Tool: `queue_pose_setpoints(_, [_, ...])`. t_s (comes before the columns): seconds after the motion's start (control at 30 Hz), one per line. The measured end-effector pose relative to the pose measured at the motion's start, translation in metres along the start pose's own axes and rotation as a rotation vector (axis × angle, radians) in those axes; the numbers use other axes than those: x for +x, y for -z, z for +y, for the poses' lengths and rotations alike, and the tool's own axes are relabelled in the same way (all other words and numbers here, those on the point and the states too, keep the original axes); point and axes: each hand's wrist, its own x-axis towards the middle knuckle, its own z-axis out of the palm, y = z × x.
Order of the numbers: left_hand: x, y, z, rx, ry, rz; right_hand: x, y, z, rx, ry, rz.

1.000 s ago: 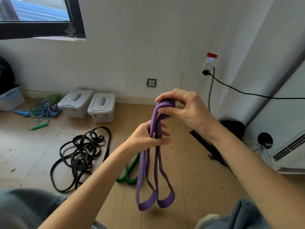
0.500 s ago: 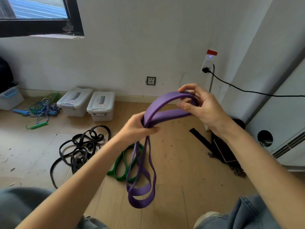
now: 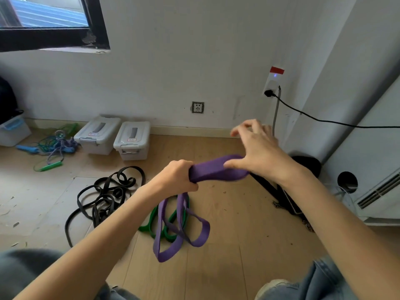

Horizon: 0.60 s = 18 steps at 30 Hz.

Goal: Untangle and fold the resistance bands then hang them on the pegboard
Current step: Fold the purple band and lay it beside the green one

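Change: since half a second before, the purple resistance band [image 3: 216, 169] had dropped from an arched loop to a flattened horizontal fold, and the right hand [image 3: 257, 148] had loosened from its pinch
Left hand: the left hand [image 3: 177, 176] was curled tight round the gathered middle of the band, which hung in the air in front of the person
Right hand: fingers spread and relaxed, the thumb alone touched the top of the fold; motion blur hid the fingertips
Band: two loose loops dangled below the left fist, over the wooden floor [image 3: 227, 267]
Waiting: the green band [image 3: 151, 224] lay on the floor behind the hanging loops; the black bands [image 3: 104, 195] lay tangled to the left
Pegboard: not in view
Background: two lidded plastic boxes [image 3: 114, 137] stood by the wall, jump ropes [image 3: 52, 148] beside them
Stage: judged mid-fold on the first band, nothing hung
Risk: with only a thumb steadying the fold, the elastic could spring open; the swinging loops could also twist together and undo the untangling
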Motion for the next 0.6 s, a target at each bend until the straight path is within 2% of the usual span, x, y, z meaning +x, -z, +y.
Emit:
queue_pose_setpoints(0.1, [0.002, -0.002, 0.013, 0.079, -0.056, -0.029, -0.006, -0.027, -0.017, -0.059, 0.128, -0.342])
queue_pose_setpoints(0.13, [0.002, -0.003, 0.018, 0.090, -0.076, -0.024, -0.010, -0.039, -0.021, -0.068, 0.138, -0.387])
queue_pose_setpoints(0.27, [-0.003, 0.000, 0.015, -0.007, -0.107, 0.030, -0.016, -0.051, -0.017, 0.213, 0.024, -0.251])
queue_pose_setpoints(0.37, [-0.015, -0.019, 0.006, -0.318, -0.065, 0.113, -0.007, -0.037, -0.013, 0.239, 0.113, -0.044])
queue_pose_setpoints(0.47, [-0.032, -0.059, -0.009, -0.519, 0.061, 0.087, -0.003, -0.023, -0.018, 0.404, 0.143, 0.120])
queue_pose_setpoints(0.53, [-0.036, -0.073, -0.022, -0.547, 0.127, 0.073, -0.003, -0.018, -0.016, 0.547, 0.120, 0.197])
queue_pose_setpoints(0.6, [-0.035, -0.071, -0.030, -0.515, 0.122, 0.097, -0.003, -0.019, -0.007, 0.652, 0.090, 0.226])
